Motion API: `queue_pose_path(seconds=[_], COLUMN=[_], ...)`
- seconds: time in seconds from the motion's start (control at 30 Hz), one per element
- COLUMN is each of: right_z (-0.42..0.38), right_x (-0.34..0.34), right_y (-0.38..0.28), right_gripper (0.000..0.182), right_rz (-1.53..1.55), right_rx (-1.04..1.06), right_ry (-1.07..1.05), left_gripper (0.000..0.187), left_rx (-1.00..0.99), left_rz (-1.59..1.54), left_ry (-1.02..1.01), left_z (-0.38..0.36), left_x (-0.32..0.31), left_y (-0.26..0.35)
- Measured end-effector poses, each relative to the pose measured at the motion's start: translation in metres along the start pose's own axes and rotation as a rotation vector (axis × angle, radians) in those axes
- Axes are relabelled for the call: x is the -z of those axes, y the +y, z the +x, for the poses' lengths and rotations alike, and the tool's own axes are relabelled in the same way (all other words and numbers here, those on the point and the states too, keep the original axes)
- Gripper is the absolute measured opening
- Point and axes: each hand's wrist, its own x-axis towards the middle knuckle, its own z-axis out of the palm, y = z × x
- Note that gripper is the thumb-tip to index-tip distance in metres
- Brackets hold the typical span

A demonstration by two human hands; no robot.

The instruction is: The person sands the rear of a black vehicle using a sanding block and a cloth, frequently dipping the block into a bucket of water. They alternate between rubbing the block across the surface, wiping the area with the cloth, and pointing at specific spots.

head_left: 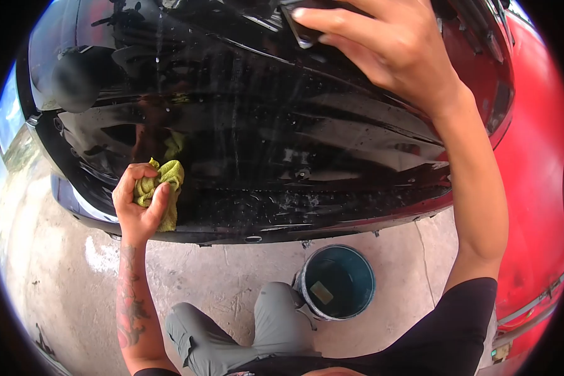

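Knees (250, 332) in grey trousers — nearest, over bare concrete.
Bucket (337, 282) — dark, on the ground just beside the knee; holds dark water, with a pale square thing lying in it.
Left hand (143, 202) — clenched round a yellow-green cloth (163, 188), pressed to the lower edge of the black car panel (263, 125).
Right hand (388, 44) — spread flat on the upper panel, gripping nothing.
Progress, judged: panel wet and glossy, droplets remaining along the bottom — wiping seems partly done.
Red bodywork (539, 156) — farthest right.
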Motion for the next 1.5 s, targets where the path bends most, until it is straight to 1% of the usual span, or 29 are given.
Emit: queue_pose_path(seconds=[0.03, 0.07, 0.17, 0.23, 0.37, 0.43, 0.57, 0.6, 0.7, 0.73, 0.83, 0.97, 1.0, 1.07, 1.13, 1.27, 1.4, 1.5], right_z=[0.002, 0.001, -0.017, -0.021, -0.006, -0.001, -0.013, -0.018, -0.011, -0.006, 0.001, -0.012, -0.017, -0.015, -0.007, 0.001, -0.018, -0.014], right_x=[-0.001, 0.0, 0.007, 0.005, -0.021, -0.025, -0.017, -0.007, -0.003, -0.012, -0.019, 0.005, 0.006, 0.001, -0.009, -0.011, 0.004, 0.012], right_y=[0.0, 0.001, 0.011, 0.01, 0.001, -0.006, -0.014, -0.018, -0.026, -0.026, -0.026, -0.034, -0.034, -0.032, -0.028, -0.024, -0.023, -0.024], right_gripper=[0.018, 0.017, 0.015, 0.015, 0.018, 0.02, 0.027, 0.028, 0.027, 0.028, 0.028, 0.027, 0.027, 0.027, 0.027, 0.028, 0.029, 0.03], right_rz=[0.008, -0.01, -0.081, -0.073, -0.03, -0.013, 0.009, -0.043, -0.025, -0.005, -0.01, -0.044, -0.008, 0.017, 0.041, -0.015, -0.034, -0.032], right_rx=[0.001, 0.0, 0.056, 0.068, 0.036, -0.014, -0.118, -0.129, -0.192, -0.205, -0.209, -0.274, -0.283, -0.264, -0.24, -0.188, -0.203, -0.2], right_ry=[0.007, -0.032, -0.075, -0.017, 0.203, 0.243, 0.218, 0.15, 0.129, 0.176, 0.205, 0.029, 0.062, 0.121, 0.193, 0.162, 0.068, 0.032], left_gripper=[0.029, 0.029, 0.03, 0.03, 0.03, 0.03, 0.031, 0.031, 0.031, 0.031, 0.032, 0.036, 0.036, 0.036, 0.032, 0.03, 0.029, 0.029], left_rx=[0.001, 0.003, 0.01, -0.006, -0.013, -0.01, -0.009, -0.01, -0.013, -0.015, -0.008, 0.037, 0.035, 0.033, 0.019, -0.008, -0.006, -0.009], left_rz=[0.001, -0.001, 0.013, 0.007, 0.002, 0.014, 0.021, 0.016, 0.009, 0.01, 0.012, -0.004, -0.001, 0.004, 0.0, 0.006, -0.001, -0.008], left_ry=[-0.002, -0.003, 0.001, -0.001, 0.0, -0.004, 0.001, -0.004, -0.004, -0.003, -0.005, -0.037, -0.037, -0.04, -0.022, -0.011, -0.014, -0.013], left_z=[0.0, 0.0, 0.0, 0.001, 0.0, 0.0, 0.0, 0.0, 0.0, 0.0, 0.0, -0.002, -0.002, -0.001, 0.0, 0.001, 0.001, 0.001], left_x=[0.0, 0.0, 0.0, -0.001, -0.001, 0.0, 0.0, 0.0, 0.0, 0.0, -0.001, 0.001, 0.002, 0.001, 0.0, 0.0, 0.001, 0.001], left_y=[-0.001, -0.001, 0.001, 0.0, -0.001, -0.001, -0.001, -0.002, -0.002, -0.002, -0.002, -0.003, -0.003, -0.002, 0.0, 0.0, 0.0, -0.001])
